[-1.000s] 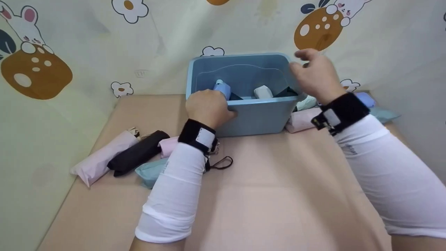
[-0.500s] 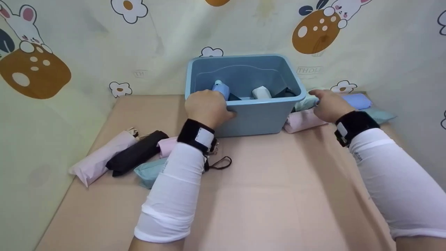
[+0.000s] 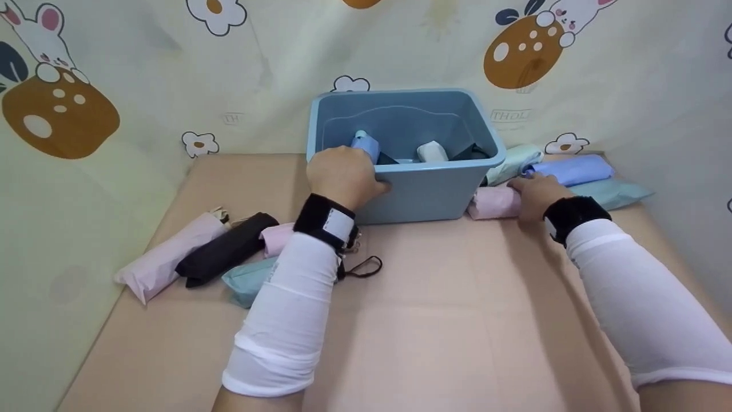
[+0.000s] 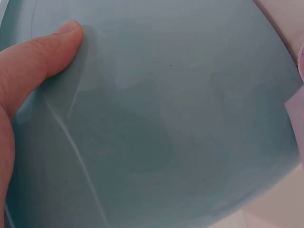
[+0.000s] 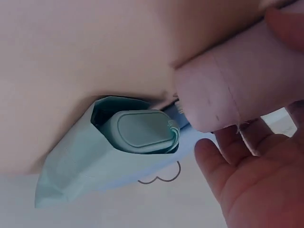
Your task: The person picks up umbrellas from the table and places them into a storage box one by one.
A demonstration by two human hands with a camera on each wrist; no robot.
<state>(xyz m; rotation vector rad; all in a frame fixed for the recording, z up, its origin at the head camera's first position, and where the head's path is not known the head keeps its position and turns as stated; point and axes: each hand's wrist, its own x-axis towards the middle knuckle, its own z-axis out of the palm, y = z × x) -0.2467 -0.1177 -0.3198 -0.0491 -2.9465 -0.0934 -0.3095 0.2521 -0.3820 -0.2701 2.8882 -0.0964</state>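
My left hand (image 3: pixel 343 177) grips the front rim of a blue-grey plastic bin (image 3: pixel 420 197); in the left wrist view its thumb (image 4: pixel 57 50) presses on the outer wall. To the right of the bin, my right hand (image 3: pixel 537 194) has its thumb and fingers around a pink folding umbrella (image 5: pixel 218 88) lying on the table. Just beyond it, a mint-green umbrella (image 5: pixel 140 130) shows its handle and cord at the mouth of its sleeve. A blue umbrella (image 3: pixel 577 169) and a teal one (image 3: pixel 615 193) lie close by the right hand.
Inside the bin are a blue umbrella (image 3: pixel 366 146), a white item (image 3: pixel 433 151) and dark ones. At left on the table lie a pale pink umbrella (image 3: pixel 174 252), a black one (image 3: pixel 226 249), a pink one (image 3: pixel 277 239) and a teal one (image 3: pixel 249 280), partly under the left forearm.
My right hand has come down from above the bin's right rim to the pink umbrella beside it. The left hand keeps its hold on the bin.
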